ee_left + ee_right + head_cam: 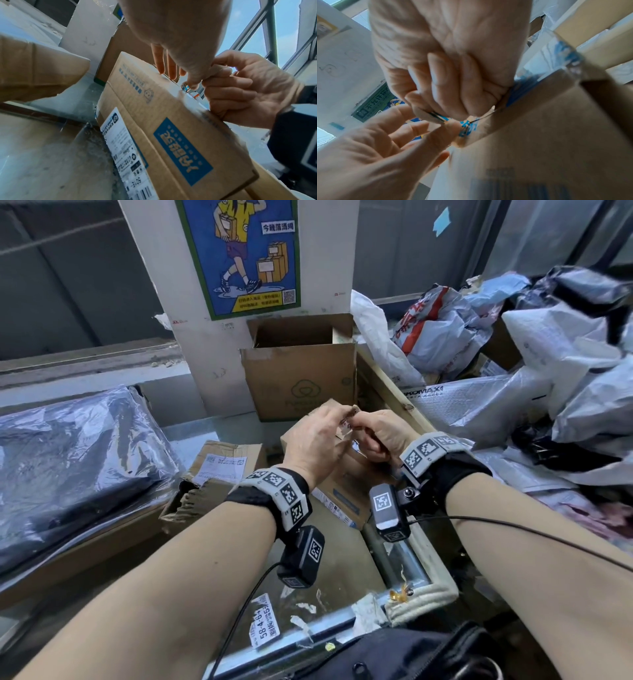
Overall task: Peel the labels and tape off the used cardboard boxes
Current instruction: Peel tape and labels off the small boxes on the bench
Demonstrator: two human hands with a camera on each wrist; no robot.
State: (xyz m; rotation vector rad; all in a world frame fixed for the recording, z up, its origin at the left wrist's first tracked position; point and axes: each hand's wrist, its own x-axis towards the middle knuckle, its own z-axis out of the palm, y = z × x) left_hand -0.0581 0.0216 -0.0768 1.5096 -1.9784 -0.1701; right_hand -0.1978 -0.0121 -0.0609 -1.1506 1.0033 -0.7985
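Loose label: a peeled white label [264, 626] is lying on the near part of the bench [346, 583], with small torn scraps beside it.
Left hand: the left hand [317, 436] is reaching over the top of the box, thumb and forefinger pinching the tape end; the other fingers [158, 63] are hanging straight behind the box's top edge.
Right hand: the right hand [380, 436] is meeting the left one thumb to thumb, its grip curled tight and pinching the same tape end.
Tape: the clear tape with blue print [467, 127] is lifting off the top edge of the box between the two hands; a further stretch is running along that edge [556, 54].
Box: the cardboard box [171, 135] is standing tilted on the bench under both hands, showing a blue printed panel [182, 150] and a white shipping label [125, 152] lower on its side.
Flattened box: a crushed box with a white label [219, 467] is lying left of it.
Open box: an empty open carton [301, 371] is standing behind, against the white pillar [205, 354].
Poster: a blue-and-yellow poster [239, 251] is hanging on that pillar.
Bags: plastic mailing bags [513, 354] are piling up on the right.
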